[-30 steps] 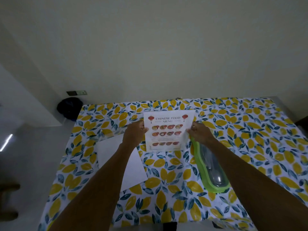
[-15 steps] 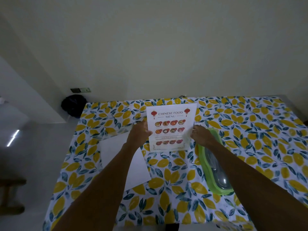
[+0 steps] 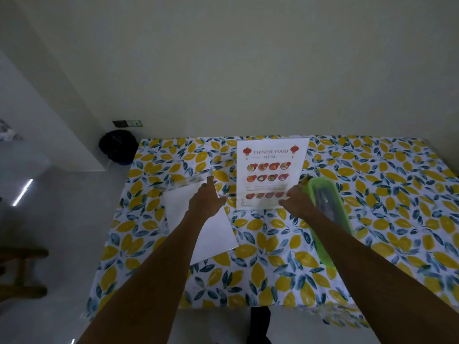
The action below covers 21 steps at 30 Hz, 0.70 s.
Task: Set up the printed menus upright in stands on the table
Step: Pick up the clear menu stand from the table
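Leafy tabletop holds the menu standing tall near its far edge. Left hand is open beside it; right hand touches its bottom corner, grip unclear, and is nearer.

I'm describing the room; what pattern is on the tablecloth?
Yellow lemons with blue-green leaves on white, seen in the head view: tablecloth.

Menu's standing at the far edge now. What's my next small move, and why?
Probably reach the left hand for the white sheet under it. The Chinese food menu appears upright already, the right hand only at its lower corner, and that sheet lies flat.
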Each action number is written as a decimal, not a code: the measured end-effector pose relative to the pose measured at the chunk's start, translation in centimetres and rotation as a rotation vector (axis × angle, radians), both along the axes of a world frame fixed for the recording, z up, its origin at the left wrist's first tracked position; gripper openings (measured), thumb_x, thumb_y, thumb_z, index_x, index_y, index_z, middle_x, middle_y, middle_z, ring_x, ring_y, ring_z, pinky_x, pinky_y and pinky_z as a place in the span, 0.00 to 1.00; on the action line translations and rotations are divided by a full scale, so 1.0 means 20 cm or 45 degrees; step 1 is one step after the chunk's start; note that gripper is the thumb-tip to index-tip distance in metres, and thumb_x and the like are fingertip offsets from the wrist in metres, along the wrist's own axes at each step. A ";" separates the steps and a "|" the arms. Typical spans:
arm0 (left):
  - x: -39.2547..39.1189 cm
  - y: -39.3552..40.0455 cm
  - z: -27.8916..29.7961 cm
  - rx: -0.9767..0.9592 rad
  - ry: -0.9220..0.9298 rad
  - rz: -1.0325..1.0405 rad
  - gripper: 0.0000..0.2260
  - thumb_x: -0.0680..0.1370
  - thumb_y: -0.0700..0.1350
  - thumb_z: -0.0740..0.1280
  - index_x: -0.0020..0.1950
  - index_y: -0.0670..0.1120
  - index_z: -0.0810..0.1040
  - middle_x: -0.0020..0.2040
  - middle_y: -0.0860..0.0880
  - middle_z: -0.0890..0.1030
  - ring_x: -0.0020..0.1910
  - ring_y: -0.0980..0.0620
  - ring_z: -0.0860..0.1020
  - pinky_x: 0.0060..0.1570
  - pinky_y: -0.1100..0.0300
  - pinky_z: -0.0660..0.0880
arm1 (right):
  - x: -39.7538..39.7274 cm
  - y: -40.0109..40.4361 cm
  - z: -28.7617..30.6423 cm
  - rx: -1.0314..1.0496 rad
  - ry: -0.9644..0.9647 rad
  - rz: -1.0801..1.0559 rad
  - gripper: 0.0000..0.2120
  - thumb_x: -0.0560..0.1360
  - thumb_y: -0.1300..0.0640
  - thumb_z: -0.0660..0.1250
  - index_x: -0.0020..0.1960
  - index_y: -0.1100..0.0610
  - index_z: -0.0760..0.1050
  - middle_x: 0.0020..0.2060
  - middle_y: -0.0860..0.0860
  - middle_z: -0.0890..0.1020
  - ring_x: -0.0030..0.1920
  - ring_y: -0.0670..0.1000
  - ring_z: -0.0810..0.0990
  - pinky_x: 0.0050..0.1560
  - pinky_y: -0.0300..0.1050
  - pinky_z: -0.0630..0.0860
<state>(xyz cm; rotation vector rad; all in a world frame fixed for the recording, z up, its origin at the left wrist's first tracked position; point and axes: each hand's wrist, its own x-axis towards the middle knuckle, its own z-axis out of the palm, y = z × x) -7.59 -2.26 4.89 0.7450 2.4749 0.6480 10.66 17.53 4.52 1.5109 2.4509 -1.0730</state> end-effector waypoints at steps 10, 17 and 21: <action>0.02 -0.57 -0.22 -0.104 -0.052 0.126 0.34 0.75 0.55 0.69 0.75 0.45 0.59 0.70 0.39 0.70 0.68 0.39 0.71 0.65 0.44 0.71 | -0.20 -0.54 -0.18 -0.095 -0.076 0.398 0.23 0.74 0.52 0.67 0.62 0.63 0.65 0.55 0.62 0.78 0.47 0.56 0.74 0.45 0.47 0.70; 0.02 -0.79 -0.48 -0.187 -0.249 0.178 0.34 0.74 0.55 0.71 0.73 0.41 0.63 0.71 0.39 0.69 0.69 0.39 0.70 0.63 0.48 0.70 | -0.24 -0.75 -0.44 -0.115 -0.219 0.505 0.23 0.77 0.52 0.62 0.66 0.64 0.67 0.63 0.61 0.75 0.62 0.61 0.74 0.51 0.46 0.69; 0.04 -0.83 -0.57 -0.224 -0.264 0.203 0.31 0.72 0.57 0.71 0.69 0.44 0.68 0.69 0.38 0.69 0.66 0.38 0.71 0.63 0.47 0.72 | -0.25 -0.79 -0.51 0.015 -0.188 0.366 0.15 0.75 0.59 0.59 0.59 0.65 0.72 0.55 0.64 0.77 0.54 0.64 0.77 0.49 0.50 0.73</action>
